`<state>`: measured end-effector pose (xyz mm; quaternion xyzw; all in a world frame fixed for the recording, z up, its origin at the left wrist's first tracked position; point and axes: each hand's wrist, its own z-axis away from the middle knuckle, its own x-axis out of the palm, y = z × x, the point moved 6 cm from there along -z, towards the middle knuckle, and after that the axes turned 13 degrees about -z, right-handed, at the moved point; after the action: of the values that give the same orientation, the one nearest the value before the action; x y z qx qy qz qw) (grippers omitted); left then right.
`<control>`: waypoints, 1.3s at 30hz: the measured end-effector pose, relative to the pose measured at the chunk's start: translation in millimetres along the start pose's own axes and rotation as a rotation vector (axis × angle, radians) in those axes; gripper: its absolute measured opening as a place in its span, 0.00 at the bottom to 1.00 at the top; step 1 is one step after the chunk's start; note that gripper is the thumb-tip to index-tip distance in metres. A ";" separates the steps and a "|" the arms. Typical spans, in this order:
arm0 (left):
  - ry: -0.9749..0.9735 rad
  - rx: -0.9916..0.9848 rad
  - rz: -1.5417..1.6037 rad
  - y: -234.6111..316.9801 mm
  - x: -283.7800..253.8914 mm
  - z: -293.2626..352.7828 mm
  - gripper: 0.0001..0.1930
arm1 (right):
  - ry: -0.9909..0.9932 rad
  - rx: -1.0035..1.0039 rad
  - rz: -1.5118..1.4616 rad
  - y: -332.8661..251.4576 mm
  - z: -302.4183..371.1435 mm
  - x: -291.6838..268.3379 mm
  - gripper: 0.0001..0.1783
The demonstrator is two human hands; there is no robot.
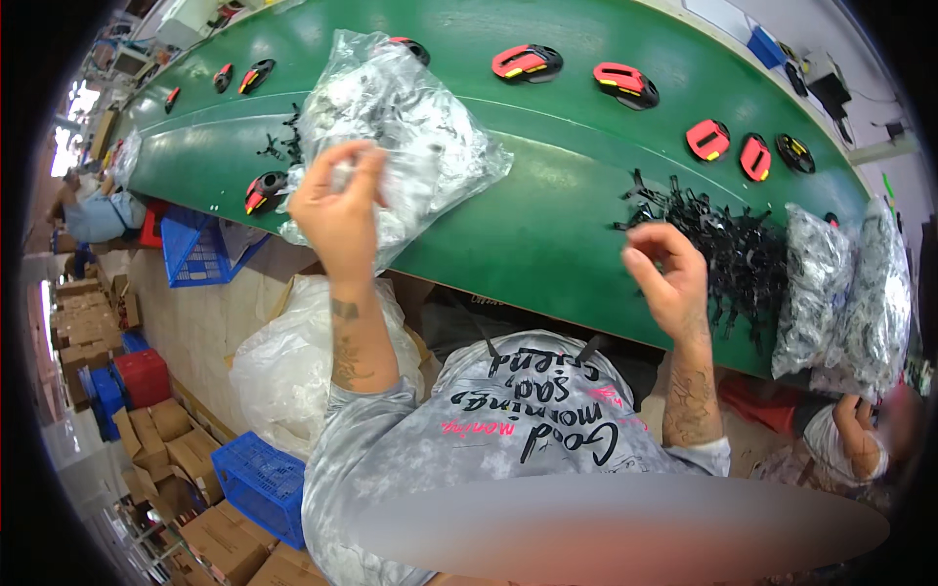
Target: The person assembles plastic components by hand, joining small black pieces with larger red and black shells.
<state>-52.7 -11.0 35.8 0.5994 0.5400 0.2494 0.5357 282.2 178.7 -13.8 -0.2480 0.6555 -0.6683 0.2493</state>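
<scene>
My left hand (339, 210) is in front of a clear plastic bag (430, 137) filled with small parts on the green work surface. Its fingers are bent in a pinch; whatever lies between them is blurred against the bag, and I cannot tell if they grip the film. My right hand (672, 283) hovers by the bench's near edge, just left of a heap of black plastic clips (738, 254). Its fingers curl loosely toward the thumb, and nothing shows in them. Some more black clips (280, 146) lie beside the bag's left side.
Red-and-black oval parts (528, 63) are spread along the green bench (557, 205). Two filled clear bags (813, 293) stand at the right end. Below the bench are a white plastic sack (293, 366), blue crates (259, 483) and cardboard boxes (225, 537). Another person (845, 439) sits at the lower right.
</scene>
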 end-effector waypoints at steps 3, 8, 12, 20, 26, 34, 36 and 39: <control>-0.265 0.194 0.018 25.2 59.8 48.0 0.08 | -0.044 0.012 -0.133 -18.1 -13.1 53.3 0.18; -0.659 -0.085 0.236 44.8 122.9 82.7 0.10 | -0.022 0.081 0.140 -9.6 -35.6 51.0 0.17; -0.943 -0.271 0.163 12.0 145.6 93.2 0.09 | 0.128 -0.063 0.041 0.1 -25.8 24.6 0.17; -1.004 -0.534 0.784 -9.9 172.2 111.5 0.17 | 0.128 0.085 -0.166 0.6 -18.7 -0.9 0.15; -0.851 -0.296 0.645 -2.1 171.1 99.6 0.20 | 0.132 -0.052 0.074 -6.9 -14.5 -19.7 0.05; -0.838 -0.276 0.659 1.3 181.8 113.2 0.14 | -0.094 -0.327 0.358 -24.4 -17.4 14.1 0.15; -0.835 -0.284 0.645 0.2 181.5 111.4 0.12 | -0.021 -0.111 0.069 -12.9 -19.7 2.0 0.11; -1.075 -0.266 0.666 0.9 181.6 117.0 0.12 | -0.011 -0.054 -0.327 1.5 -22.5 -3.3 0.09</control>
<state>103.5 111.6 -49.4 0.7047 -0.0542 0.1319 0.6950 269.9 197.8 -15.7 -0.3616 0.6228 -0.6808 0.1337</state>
